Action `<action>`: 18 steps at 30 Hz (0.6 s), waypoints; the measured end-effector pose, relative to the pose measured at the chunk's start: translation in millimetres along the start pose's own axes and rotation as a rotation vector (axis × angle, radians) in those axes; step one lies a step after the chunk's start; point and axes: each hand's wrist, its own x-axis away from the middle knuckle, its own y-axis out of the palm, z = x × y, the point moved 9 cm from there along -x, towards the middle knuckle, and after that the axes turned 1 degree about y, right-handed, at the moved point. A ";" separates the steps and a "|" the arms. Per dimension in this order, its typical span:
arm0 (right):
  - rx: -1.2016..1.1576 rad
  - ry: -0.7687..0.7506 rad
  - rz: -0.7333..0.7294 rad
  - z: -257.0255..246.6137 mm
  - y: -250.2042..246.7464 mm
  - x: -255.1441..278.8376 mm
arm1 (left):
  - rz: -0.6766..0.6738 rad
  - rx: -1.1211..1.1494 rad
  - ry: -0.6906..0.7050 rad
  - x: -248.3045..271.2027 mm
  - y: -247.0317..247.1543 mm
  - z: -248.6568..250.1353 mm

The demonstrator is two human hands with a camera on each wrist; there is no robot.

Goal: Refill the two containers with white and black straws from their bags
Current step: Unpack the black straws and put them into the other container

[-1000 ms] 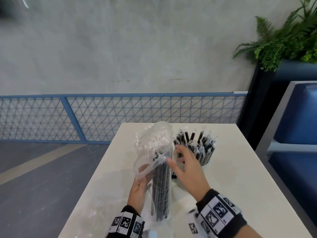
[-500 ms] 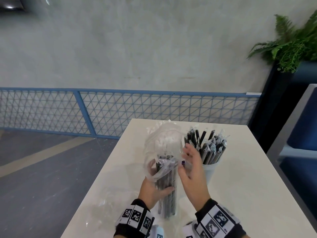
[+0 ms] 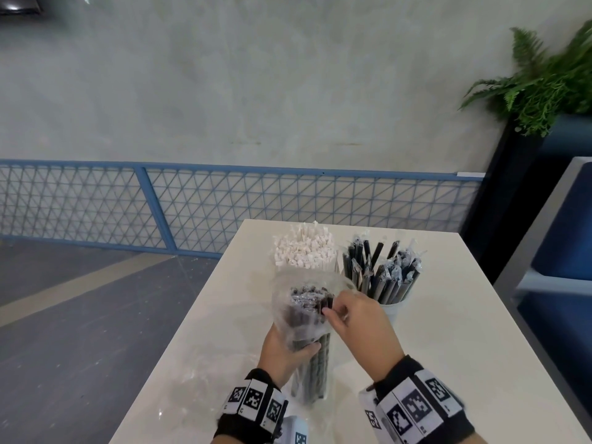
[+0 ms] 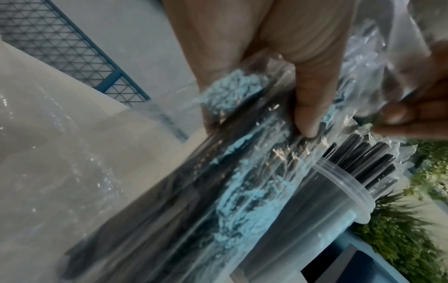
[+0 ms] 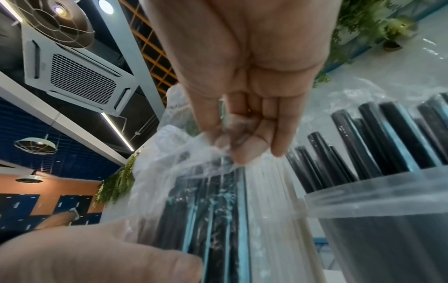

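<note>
Black straws (image 3: 309, 302) upright in clear bag (image 3: 304, 318), standing on desk (image 3: 448, 347) so mouth faces up. Left hand (image 3: 285, 350) wrapped round bag's middle, steadying; right hand (image 3: 355, 318), fingers (image 5: 244, 151) pinching film at mouth, probably opening it. Just behind, crowding: black-straw cup (image 3: 392, 310), white straws (image 3: 302, 249).

black straws (image 3: 309, 318) in clear bag (image 3: 288, 302), white straws (image 3: 302, 251), cream table (image 3: 448, 315), blue lattice fence (image 3: 224, 200)
</note>
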 end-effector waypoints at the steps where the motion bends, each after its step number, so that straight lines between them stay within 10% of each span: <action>1: -0.011 0.044 -0.031 6.3 2.4 -0.7 | -0.013 0.039 -0.013 0.0 1.4 -1.6; 8: 0.234 -0.079 0.019 -1.4 7.0 -1.8 | -0.061 0.087 -0.058 -4.1 5.4 -9.0; 18: -0.056 -0.173 0.003 -9.1 26.6 1.3 | -0.239 -0.119 -0.052 -0.8 14.5 -11.4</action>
